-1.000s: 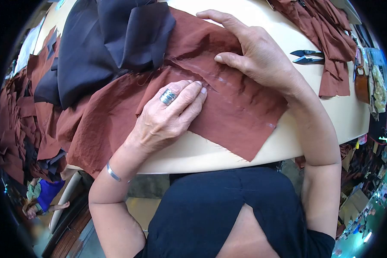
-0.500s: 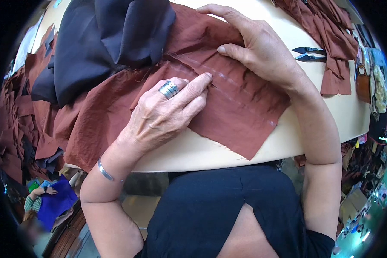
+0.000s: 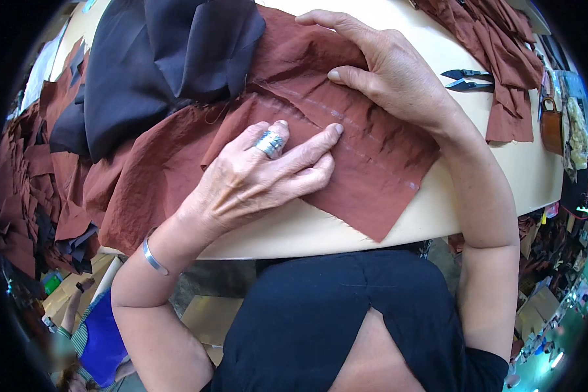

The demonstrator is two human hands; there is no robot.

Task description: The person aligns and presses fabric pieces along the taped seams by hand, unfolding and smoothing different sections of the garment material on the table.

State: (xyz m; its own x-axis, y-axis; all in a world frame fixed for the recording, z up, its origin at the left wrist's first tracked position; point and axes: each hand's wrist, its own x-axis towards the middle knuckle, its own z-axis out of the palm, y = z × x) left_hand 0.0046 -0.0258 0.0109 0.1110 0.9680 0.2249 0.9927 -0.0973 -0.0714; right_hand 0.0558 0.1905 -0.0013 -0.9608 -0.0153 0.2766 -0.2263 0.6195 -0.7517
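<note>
A rust-brown cloth (image 3: 366,176) with faint pale marked lines and wrinkles lies across the cream table, its cut corner pointing towards me. My left hand (image 3: 261,173), with a wide silver ring, rests palm down on it. Its fingers are apart and the index finger stretches right along the cloth. At the far side, my right hand (image 3: 395,78) lies on the same cloth, thumb and index finger spread wide. Its other fingers are mostly hidden. A dark, nearly black fabric (image 3: 170,59) lies bunched on the brown cloth to the left.
Thread snips (image 3: 467,80) lie on the table (image 3: 536,176) at the right, beside more brown cloth (image 3: 513,98). Several brown scraps (image 3: 19,196) pile up at the left. A brown leather-like pouch (image 3: 551,130) hangs at the right edge. Another person with blue cloth (image 3: 104,340) is at lower left.
My left hand has slid a little to the right and towards me over the cloth, its fingers spreading. My right hand has barely moved. The person at lower left has shifted with the blue cloth.
</note>
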